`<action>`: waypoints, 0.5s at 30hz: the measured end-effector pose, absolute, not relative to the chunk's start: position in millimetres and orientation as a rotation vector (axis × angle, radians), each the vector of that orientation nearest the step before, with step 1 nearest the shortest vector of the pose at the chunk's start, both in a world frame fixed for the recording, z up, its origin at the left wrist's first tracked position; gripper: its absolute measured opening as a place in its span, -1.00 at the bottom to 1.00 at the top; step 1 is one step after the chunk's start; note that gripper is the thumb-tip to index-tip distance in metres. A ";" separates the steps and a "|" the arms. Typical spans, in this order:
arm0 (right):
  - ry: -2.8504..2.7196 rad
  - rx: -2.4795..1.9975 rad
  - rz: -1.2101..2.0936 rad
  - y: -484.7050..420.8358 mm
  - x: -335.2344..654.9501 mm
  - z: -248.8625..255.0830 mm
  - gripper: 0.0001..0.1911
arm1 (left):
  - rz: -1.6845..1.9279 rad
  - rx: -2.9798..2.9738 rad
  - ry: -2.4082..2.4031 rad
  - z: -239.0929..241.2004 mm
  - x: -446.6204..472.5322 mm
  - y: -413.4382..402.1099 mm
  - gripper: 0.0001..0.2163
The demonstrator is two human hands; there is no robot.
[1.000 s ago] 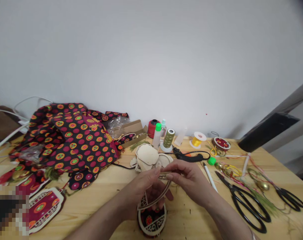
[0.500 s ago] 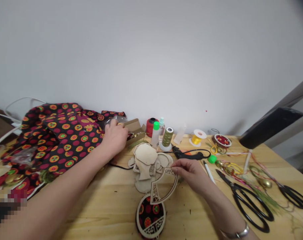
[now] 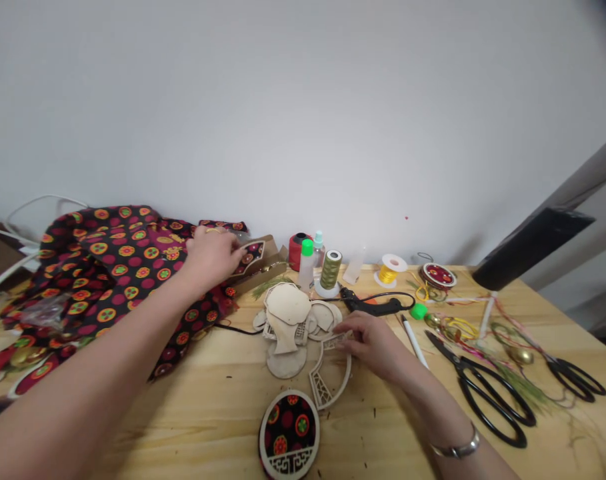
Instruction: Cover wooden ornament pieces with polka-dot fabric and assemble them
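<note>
My left hand is closed at the edge of a small fabric-covered wooden piece with a pale border, beside a small cardboard box. Its fingertips are partly hidden. Between the thumb and fingers of my right hand is the upper end of a pale, curved wooden openwork frame, low over the table. To its left lies a pile of plain wooden cutouts. Below, near the front, rests an oval pendant with patterned fabric and a wooden fretwork rim.
Patterned dark fabric is heaped at left. Along the wall stand a green-capped bottle, an olive thread spool and a yellow cord spool. A glue gun, a white pen, black scissors and tangled cords lie right.
My left hand has drawn back left from the box, and more of the fabric-covered piece shows. The openwork frame in my right hand has shifted and no longer overlaps the oval pendant.
</note>
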State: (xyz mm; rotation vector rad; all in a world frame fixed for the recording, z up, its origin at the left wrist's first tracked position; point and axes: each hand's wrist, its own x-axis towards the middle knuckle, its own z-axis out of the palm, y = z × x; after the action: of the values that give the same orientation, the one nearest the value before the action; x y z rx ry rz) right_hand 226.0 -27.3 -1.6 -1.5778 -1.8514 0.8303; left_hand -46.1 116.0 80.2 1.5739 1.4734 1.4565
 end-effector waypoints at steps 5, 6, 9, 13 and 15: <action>-1.849 -1.522 0.770 -28.8 220.9 3.6 -0.85 | 1.514 1.445 1.400 127.8 -48.2 85.6 -0.92; -1.818 -1.515 0.745 -28.9 220.1 5.2 -0.85 | 1.552 1.401 1.344 133.3 -46.6 77.4 -0.94; -1.743 -1.458 0.708 -30.5 215.6 11.0 -0.84 | 1.534 1.257 1.177 136.2 -39.2 53.4 -0.87; -1.667 -1.409 0.830 -39.4 202.6 22.0 -0.84 | 1.291 0.966 0.982 115.3 -29.3 23.5 -0.82; -1.627 -1.338 0.946 -45.8 195.2 29.0 -0.75 | 1.140 0.761 0.902 104.0 -25.4 9.4 -0.79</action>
State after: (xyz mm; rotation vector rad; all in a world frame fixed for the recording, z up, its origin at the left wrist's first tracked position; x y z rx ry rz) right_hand 195.2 -45.8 29.0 -1.3382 -1.6273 0.9458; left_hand -25.4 9.4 104.0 0.7612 0.9024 1.1404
